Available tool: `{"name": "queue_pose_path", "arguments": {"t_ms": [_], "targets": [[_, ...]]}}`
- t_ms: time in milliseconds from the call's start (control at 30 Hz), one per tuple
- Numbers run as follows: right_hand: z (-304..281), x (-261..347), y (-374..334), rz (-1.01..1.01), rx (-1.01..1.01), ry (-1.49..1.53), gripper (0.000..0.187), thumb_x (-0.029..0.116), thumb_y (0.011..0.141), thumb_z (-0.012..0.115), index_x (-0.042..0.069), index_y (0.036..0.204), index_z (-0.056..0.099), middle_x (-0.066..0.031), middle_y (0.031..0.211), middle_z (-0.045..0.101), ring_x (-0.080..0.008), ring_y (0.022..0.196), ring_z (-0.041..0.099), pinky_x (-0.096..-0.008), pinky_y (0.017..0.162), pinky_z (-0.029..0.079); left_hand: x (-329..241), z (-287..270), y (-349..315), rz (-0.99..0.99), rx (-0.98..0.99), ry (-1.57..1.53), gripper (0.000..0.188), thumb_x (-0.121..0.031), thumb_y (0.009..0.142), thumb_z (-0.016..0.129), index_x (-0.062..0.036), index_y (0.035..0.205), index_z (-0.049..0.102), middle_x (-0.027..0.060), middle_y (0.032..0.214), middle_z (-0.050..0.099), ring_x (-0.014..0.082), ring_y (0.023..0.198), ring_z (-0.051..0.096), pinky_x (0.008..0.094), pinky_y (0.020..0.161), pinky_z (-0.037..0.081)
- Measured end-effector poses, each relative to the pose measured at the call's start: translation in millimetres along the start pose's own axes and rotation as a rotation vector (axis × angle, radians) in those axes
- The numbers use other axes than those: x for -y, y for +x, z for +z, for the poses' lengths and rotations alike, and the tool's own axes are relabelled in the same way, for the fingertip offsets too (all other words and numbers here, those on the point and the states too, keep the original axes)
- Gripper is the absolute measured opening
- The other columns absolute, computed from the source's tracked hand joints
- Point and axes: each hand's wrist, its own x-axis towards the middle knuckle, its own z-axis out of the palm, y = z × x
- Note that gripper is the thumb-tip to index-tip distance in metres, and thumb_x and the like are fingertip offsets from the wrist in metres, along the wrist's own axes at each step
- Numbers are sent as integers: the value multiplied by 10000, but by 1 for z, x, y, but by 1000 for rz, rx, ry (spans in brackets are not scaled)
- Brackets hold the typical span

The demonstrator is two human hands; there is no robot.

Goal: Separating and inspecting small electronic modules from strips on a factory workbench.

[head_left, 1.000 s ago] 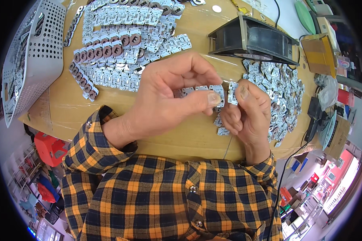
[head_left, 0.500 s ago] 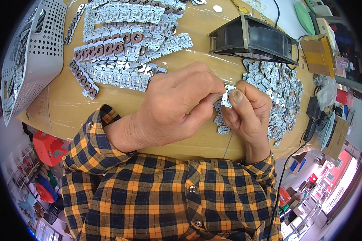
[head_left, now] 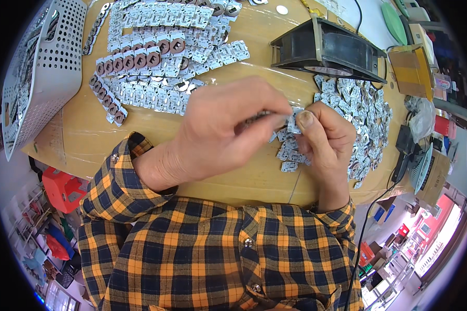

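Note:
My right hand (head_left: 327,137) pinches a small white circuit board (head_left: 292,122) between thumb and curled fingers. Close against that board's left side is my left hand (head_left: 223,132), its fingers closed and slightly smeared by motion. A greyish, dark-edged thing (head_left: 255,118) shows in the gap between its thumb and forefinger, too blurred to name. Below and beside the right hand spreads a heap of loose small circuit boards (head_left: 366,124), a few of them (head_left: 289,154) just under the fingers. To the left lie overlapping strips of joined boards (head_left: 150,96), many bearing round brown or silver parts.
A perforated light-grey basket (head_left: 62,62) holding more boards stands at the left table edge. Behind the heap is a black fan-like unit (head_left: 327,49). A cardboard box (head_left: 411,70) and a black adapter with cable (head_left: 403,140) lie at the right. A red stool (head_left: 62,189) stands lower left.
My left hand has shifted slightly, its fingers loosening a little so that the greyish thing shows between them. My right hand has moved slightly right, still holding the small board.

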Motion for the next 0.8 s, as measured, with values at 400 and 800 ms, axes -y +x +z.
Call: {"name": "queue_pose_path", "arguments": {"t_ms": [400, 800], "targets": [[-12, 10, -4, -123, 76, -273, 267, 172, 982, 541, 16, 773, 601, 14, 607, 544, -48, 495, 454, -217, 463, 339, -10, -2, 2, -538, 56, -496, 175, -33, 896, 613, 20, 1061, 643, 81, 1036, 662, 124, 807, 685, 199, 589, 495], [-13, 10, 2, -187, 271, -253, 196, 106, 919, 646, 22, 742, 644, -26, 524, 538, -104, 457, 561, -246, 431, 395, -1, -11, 4, -174, 287, -272, 104, -9, 858, 631, 25, 955, 640, 82, 893, 640, 126, 784, 619, 246, 654, 471]]}}
